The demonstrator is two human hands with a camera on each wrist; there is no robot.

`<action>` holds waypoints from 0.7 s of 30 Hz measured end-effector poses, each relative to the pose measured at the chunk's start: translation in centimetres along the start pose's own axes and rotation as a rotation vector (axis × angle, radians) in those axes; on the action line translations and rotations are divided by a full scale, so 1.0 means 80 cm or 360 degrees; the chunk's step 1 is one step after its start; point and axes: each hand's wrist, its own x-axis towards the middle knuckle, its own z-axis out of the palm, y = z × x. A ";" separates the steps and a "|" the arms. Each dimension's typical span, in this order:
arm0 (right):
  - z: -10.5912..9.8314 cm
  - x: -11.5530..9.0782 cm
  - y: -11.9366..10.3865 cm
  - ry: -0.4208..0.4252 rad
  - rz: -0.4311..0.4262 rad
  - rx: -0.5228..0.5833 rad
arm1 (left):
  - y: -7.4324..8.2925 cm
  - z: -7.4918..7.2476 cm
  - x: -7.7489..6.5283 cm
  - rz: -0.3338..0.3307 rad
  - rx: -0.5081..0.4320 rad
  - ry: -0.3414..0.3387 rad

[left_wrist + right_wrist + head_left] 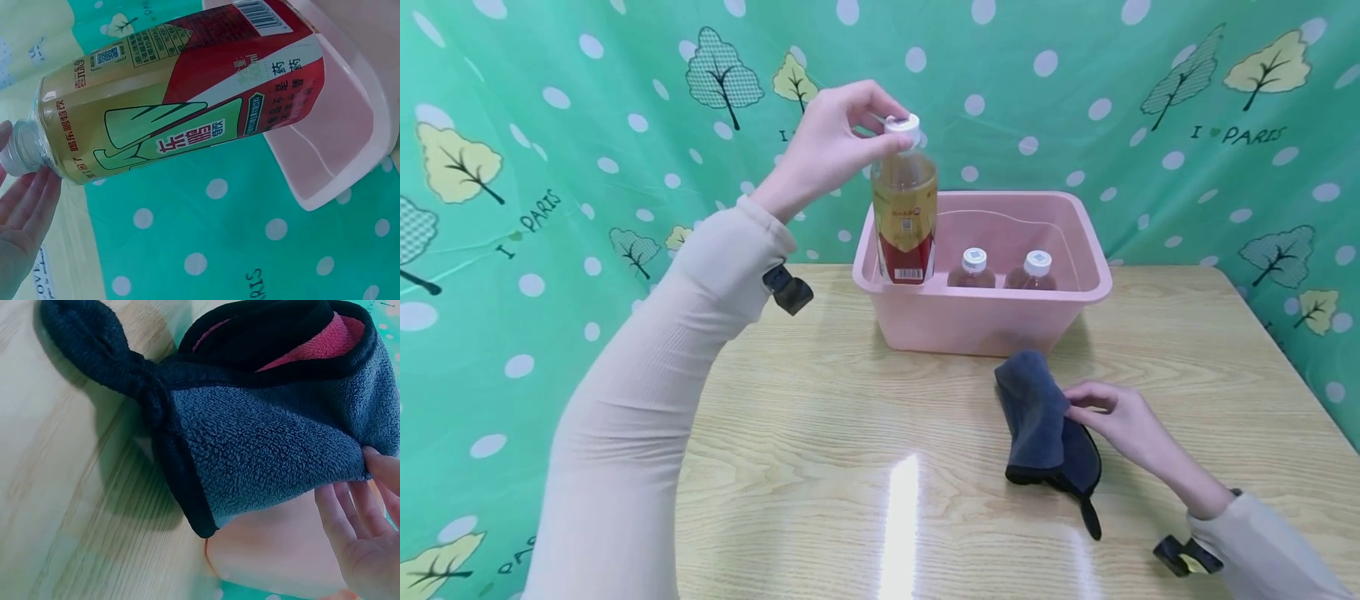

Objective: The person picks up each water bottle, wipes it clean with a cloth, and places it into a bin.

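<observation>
My left hand (850, 133) pinches the white cap of a drink bottle (906, 217) with a gold and red label. The bottle is upright over the left end of a pink plastic bin (970, 321); whether its base touches the bin cannot be told. In the left wrist view the bottle's label (181, 125) faces the camera. My right hand (1116, 421) pinches the edge of a folded dark grey cloth (1033, 417) in front of the bin. The right wrist view shows the cloth (262, 444) with black trim, a loop and a pink inner side.
Two more bottles with white caps, one on the left (974, 262) and one on the right (1037, 265), stand inside the bin. A wooden table (790, 433) lies beneath. A green dotted curtain (625, 100) hangs behind and at both sides.
</observation>
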 end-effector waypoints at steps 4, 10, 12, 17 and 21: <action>-0.001 0.000 0.003 0.0004 -0.0023 0.0007 | -0.011 0.005 0.009 -0.0074 0.0014 0.0013; -0.003 -0.002 0.007 0.0001 -0.0017 -0.0003 | -0.030 0.018 0.017 -0.0131 0.0055 -0.0007; -0.004 -0.003 0.008 0.0012 -0.0021 -0.0016 | -0.036 0.023 0.019 -0.0137 0.0086 -0.0025; -0.007 -0.004 0.010 0.0035 -0.0020 -0.0013 | -0.052 0.036 0.021 -0.0161 0.0140 -0.0084; -0.007 -0.005 0.011 0.0031 -0.0008 0.0004 | -0.063 0.046 0.022 -0.0191 0.0110 -0.0117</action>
